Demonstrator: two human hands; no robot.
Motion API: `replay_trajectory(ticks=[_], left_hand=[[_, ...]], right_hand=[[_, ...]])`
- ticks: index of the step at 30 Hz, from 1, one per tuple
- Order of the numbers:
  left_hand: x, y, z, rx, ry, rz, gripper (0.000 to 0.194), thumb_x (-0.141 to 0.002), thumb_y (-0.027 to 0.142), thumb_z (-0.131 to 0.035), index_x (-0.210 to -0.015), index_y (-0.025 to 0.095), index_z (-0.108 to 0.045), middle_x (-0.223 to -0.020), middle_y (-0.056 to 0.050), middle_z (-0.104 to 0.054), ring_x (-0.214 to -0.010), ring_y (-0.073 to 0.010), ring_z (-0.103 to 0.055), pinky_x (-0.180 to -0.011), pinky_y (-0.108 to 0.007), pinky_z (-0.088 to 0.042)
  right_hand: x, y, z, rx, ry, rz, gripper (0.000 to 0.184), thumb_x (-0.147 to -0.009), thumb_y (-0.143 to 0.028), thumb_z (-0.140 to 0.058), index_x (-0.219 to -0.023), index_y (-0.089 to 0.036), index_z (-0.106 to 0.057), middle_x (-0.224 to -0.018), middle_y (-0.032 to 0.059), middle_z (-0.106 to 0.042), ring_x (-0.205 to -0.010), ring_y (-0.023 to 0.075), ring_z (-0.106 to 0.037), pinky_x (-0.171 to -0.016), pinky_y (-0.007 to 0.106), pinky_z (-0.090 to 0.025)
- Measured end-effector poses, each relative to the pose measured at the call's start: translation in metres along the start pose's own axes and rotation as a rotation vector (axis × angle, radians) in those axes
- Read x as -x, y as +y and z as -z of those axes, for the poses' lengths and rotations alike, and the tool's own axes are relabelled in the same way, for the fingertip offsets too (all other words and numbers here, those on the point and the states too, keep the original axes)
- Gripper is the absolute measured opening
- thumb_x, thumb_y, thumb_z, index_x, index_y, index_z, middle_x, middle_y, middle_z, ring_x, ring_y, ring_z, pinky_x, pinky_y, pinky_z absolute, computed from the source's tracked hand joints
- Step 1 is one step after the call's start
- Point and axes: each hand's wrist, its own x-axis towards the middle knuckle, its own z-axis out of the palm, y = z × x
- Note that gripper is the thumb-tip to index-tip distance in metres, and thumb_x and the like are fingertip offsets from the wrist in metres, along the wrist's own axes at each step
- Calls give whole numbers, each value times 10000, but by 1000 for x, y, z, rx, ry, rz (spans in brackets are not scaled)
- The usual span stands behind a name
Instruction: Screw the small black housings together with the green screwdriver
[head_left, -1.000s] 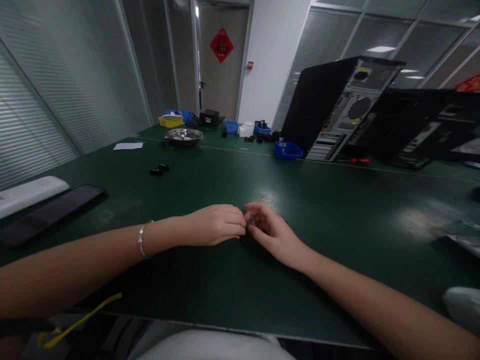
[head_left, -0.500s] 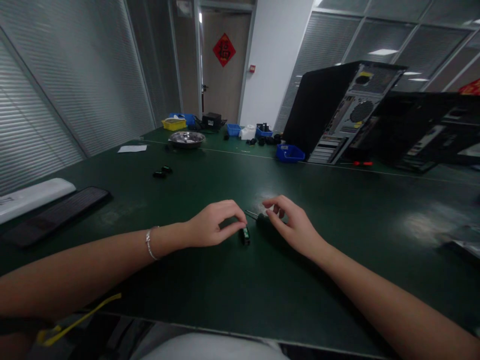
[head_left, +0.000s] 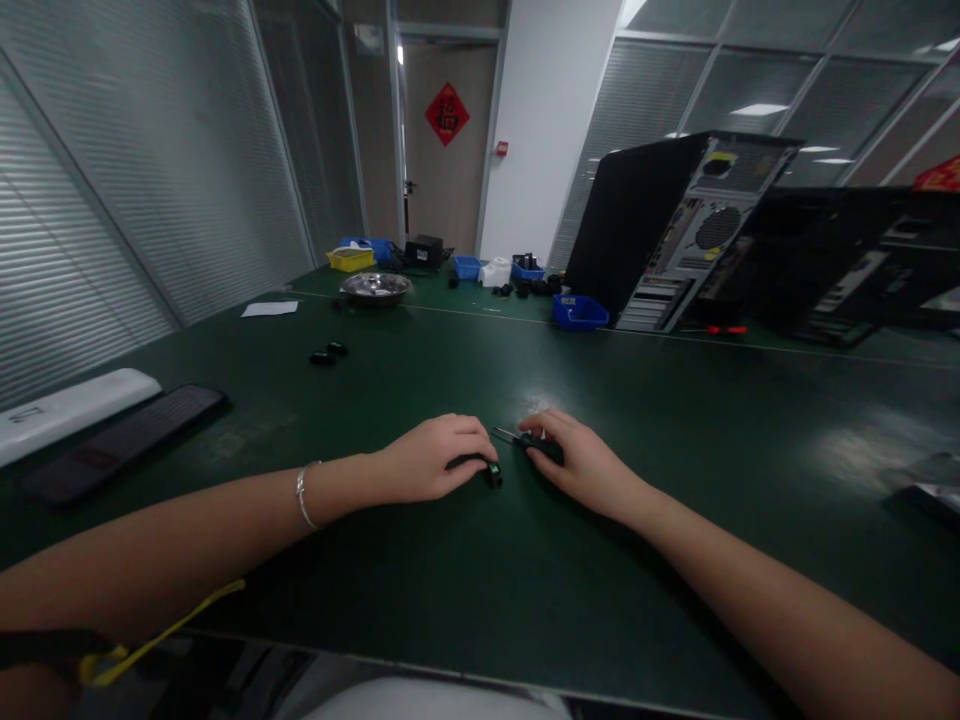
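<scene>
A small black part with a green circuit board point(head_left: 494, 474) lies on the dark green tabletop point(head_left: 420, 600). My left hand point(head_left: 435, 456) has its fingers bent down over the far end of this part, thumb at its near side, and they partly hide it. To the right, my right hand point(head_left: 585, 458) closes its fingers and thumb around the dark handle of a screwdriver point(head_left: 545, 446). The screwdriver lies low over the table, its thin metal shaft pointing left towards my left fingertips. Its tip is apart from the black part.
Two small black pieces point(head_left: 322, 358) lie farther left. A keyboard point(head_left: 135, 440) and a long white object point(head_left: 82, 405) sit at the left edge. A metal bowl point(head_left: 375, 290), a blue bin point(head_left: 580, 312) and a computer tower point(head_left: 667, 235) stand at the back.
My right hand has lowered and closed on the screwdriver handle. My left fingers have come down over the small black part. The view has tilted up slightly.
</scene>
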Motion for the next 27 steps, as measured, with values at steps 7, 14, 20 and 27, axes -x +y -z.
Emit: replay_trajectory(ticks=[7, 14, 20, 27], left_hand=[[2, -10, 15, -27, -48, 42, 147, -909, 166, -591, -1053, 181, -614, -1075, -67, -642, -1019, -203, -596, -916, -323, -458], [20, -46, 70, -239, -264, 312, 303, -886, 213, -590, -1188, 224, -585, -1158, -50, -621, -1051, -207, -593, -910, -304, -449], [60, -112, 125, -478, -430, 593, 230, -805, 160, -593, -1012, 231, -666, -1013, -44, -664, -898, -218, -620, -754, -281, -454], [88, -132, 155, -550, -316, 861, 219, -717, 32, -645, -884, 161, -706, -886, -27, -654, -821, -189, -554, -757, -256, -402]], right_hand=[[0, -2, 5, 3, -35, 14, 229, -862, -149, -566, -1081, -200, -612, -1025, 82, -609, -927, 227, -598, -811, 368, -492], [0, 0, 5, 0, -50, 16, 261, -871, -157, -561, -1124, -208, -601, -1048, 85, -602, -952, 233, -590, -843, 381, -486], [0, -5, 7, -2, -64, 23, 286, -874, -143, -544, -1148, -205, -596, -1066, 90, -598, -976, 237, -583, -863, 392, -484], [0, 0, 4, -9, -63, 11, 280, -893, -181, -544, -1169, -210, -583, -1092, 91, -597, -989, 237, -590, -864, 393, -491]])
